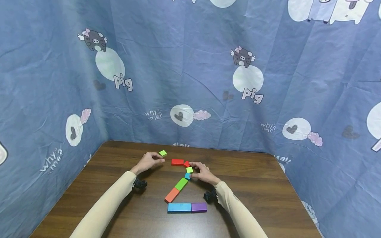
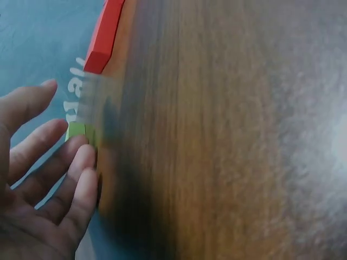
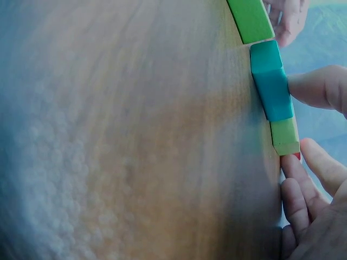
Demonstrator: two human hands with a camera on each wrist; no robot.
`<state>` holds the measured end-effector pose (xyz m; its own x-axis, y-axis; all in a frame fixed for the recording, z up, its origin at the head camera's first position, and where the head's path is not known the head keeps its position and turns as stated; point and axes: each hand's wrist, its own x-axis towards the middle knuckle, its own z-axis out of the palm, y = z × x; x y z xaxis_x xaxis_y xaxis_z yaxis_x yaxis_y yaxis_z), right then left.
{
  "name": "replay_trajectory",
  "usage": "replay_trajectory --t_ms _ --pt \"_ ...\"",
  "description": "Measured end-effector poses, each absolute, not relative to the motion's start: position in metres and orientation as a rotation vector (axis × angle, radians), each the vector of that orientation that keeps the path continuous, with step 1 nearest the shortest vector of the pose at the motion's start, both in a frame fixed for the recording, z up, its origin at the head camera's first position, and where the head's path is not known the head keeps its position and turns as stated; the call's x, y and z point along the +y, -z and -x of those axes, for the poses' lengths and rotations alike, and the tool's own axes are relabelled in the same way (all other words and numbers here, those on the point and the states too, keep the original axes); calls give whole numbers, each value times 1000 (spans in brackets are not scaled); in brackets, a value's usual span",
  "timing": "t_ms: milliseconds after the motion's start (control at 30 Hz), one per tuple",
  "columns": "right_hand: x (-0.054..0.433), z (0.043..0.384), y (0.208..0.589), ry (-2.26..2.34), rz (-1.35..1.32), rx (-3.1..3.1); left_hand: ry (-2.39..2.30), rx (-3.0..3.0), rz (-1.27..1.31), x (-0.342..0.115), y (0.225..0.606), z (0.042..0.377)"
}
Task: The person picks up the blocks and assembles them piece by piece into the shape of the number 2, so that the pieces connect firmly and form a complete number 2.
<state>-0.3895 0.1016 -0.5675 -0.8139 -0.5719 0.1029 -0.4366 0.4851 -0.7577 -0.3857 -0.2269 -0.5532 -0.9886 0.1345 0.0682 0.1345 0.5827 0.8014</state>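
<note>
My right hand (image 1: 203, 172) is at the upper bend of a curved row of small blocks. In the right wrist view its thumb touches the side of a teal block (image 3: 271, 81), while the other fingertips are beside a yellow-green block (image 3: 284, 135) and a mostly hidden red cube (image 1: 187, 164). A longer red block (image 1: 177, 162) lies at the row's far left end. Left of it, my left hand (image 1: 149, 161) hovers low over the table with fingers loosely spread and nothing held. Just past its fingertips sits a single yellow-green cube (image 1: 162, 153).
Below the teal block, a green block (image 1: 181, 184) and an orange block (image 1: 172, 195) continue the row diagonally down-left. A long blue block (image 1: 179, 207) and a purple block (image 1: 199, 207) lie end to end nearer the body. A blue patterned curtain (image 1: 190, 82) hangs behind the wooden table (image 1: 253, 198).
</note>
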Motion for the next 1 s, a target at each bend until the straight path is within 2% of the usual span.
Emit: replay_trajectory --t_ms 567,1000 --pt "102 388 566 1192 866 2565 1300 -2740 -103 -236 548 398" --pt "103 389 567 1215 875 2551 1346 -2743 -67 -218 550 407"
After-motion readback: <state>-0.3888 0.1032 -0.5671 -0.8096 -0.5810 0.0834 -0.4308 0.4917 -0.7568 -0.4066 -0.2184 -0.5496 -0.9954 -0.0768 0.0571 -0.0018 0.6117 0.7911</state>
